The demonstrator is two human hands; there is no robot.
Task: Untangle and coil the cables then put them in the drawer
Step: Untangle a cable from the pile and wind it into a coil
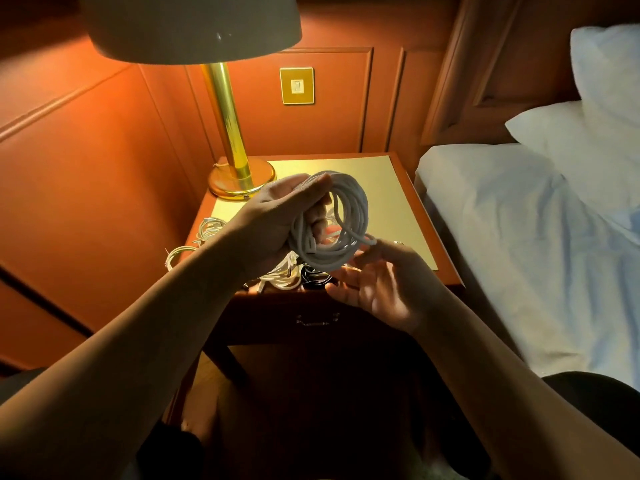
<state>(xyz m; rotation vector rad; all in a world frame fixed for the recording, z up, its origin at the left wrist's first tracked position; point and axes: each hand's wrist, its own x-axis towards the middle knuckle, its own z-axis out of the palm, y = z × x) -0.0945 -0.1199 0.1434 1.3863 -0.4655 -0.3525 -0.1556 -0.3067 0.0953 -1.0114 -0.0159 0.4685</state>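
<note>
My left hand (277, 216) grips a white cable (349, 216) wound into a coil of several loops, held above the nightstand (398, 202). My right hand (381, 282) is palm up just below and to the right of the coil, and its fingertips pinch the cable's loose end. More white cables (207, 233) lie tangled on the nightstand's left and front, partly hidden under my left arm. A small black cable (317, 280) lies near the front edge. The drawer (317, 320) with a metal handle is closed below the top.
A brass lamp (232, 133) with a pale shade stands at the nightstand's back left. A bed with white sheets and pillows (554, 220) is close on the right. Orange panelled wall with a switch plate (297, 85) is behind.
</note>
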